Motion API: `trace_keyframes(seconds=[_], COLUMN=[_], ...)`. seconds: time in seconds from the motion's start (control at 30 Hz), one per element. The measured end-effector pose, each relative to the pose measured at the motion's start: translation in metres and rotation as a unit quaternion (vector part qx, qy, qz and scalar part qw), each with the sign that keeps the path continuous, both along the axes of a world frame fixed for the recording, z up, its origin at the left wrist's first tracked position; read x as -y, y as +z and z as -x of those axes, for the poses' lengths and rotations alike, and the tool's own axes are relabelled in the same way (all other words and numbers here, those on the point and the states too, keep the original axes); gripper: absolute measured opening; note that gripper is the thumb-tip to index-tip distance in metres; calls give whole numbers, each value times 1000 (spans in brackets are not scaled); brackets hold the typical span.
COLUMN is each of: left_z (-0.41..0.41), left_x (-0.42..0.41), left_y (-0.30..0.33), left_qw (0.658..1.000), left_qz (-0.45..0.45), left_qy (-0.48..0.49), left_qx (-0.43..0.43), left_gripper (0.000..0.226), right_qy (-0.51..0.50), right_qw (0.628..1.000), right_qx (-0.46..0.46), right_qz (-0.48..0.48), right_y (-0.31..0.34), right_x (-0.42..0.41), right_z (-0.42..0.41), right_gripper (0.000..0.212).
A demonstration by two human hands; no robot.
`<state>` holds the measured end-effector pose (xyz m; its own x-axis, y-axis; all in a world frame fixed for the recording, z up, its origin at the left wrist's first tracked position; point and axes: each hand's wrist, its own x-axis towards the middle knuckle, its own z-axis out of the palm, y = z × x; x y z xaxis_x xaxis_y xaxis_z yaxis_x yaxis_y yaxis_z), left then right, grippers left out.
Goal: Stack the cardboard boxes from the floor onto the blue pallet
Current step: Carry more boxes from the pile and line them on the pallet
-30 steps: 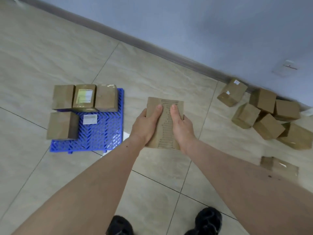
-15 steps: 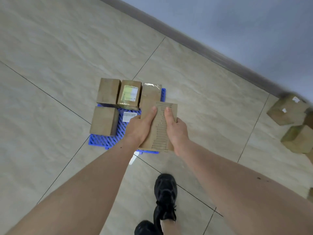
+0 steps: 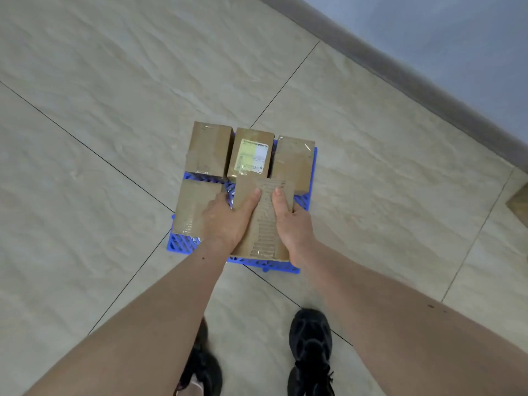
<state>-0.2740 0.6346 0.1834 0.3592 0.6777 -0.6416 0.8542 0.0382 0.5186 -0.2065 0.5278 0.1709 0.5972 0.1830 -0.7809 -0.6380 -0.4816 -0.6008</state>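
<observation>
Head: box between both hands.

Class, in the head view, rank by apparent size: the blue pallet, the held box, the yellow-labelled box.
1. Blue pallet, largest.
2. Held box; being nearer the camera may inflate it.
3. Yellow-labelled box.

Three boxes line the pallet's twelve o'clock edge, and a fourth box fills its nine o'clock side. Open grid shows at three o'clock, under the carried box. Bare floor surrounds the pallet.
</observation>
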Motion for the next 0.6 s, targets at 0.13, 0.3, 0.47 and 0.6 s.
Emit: trace_keyframes(seconds=[0.13,0.3,0.47,0.6], left_z=[11,17,16,16], left_x=[-26,-50,-64,-63], left_y=[-37,-90,-136,-158], left_qw=[993,975,963,954], left_qz=[-69,-156,-214,-237], left_qy=[-73,-134,-155,-175], left_qx=[-56,-88,-52,-46], left_gripper=[94,101,90,76], right_qy=[-30,-41,-21,-15], right_qw=[999,999,999,999], right_qx=[-8,-3,3,15], right_qz=[23,23,28,32], right_y=[-41,-94,-140,-164], right_x=[-21,-42,-53,-61], right_z=[21,33,31,25], right_gripper=[53,50,53,65])
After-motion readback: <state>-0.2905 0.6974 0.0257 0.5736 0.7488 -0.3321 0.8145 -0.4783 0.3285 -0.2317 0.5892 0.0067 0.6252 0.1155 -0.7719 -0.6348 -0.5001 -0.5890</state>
